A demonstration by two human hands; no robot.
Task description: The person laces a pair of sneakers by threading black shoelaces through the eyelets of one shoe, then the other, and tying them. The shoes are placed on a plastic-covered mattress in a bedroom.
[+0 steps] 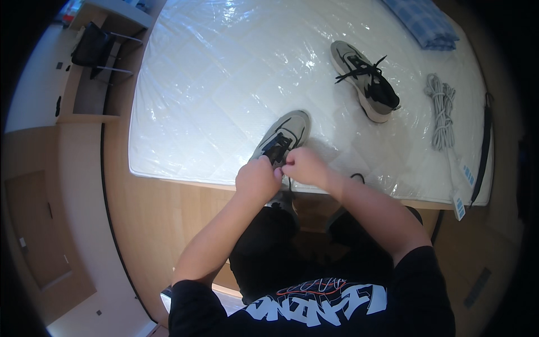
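Note:
A grey and black sneaker rests near the front edge of the plastic-covered mattress, toe pointing away from me. Both hands are closed over its tongue and lacing. My left hand pinches the black shoelace from the left side. Against it, from the right, my right hand has fingers pinched on the lace too. A lace end hangs below the hands. The shoe's heel is hidden behind my hands. Farther back to the right sits the matching sneaker, its black laces tied in a bow.
A bundled grey cable with a white power strip lies at the mattress's right side, beside a black strap. A folded blue checked cloth is at the far right. A black chair and a desk stand far left.

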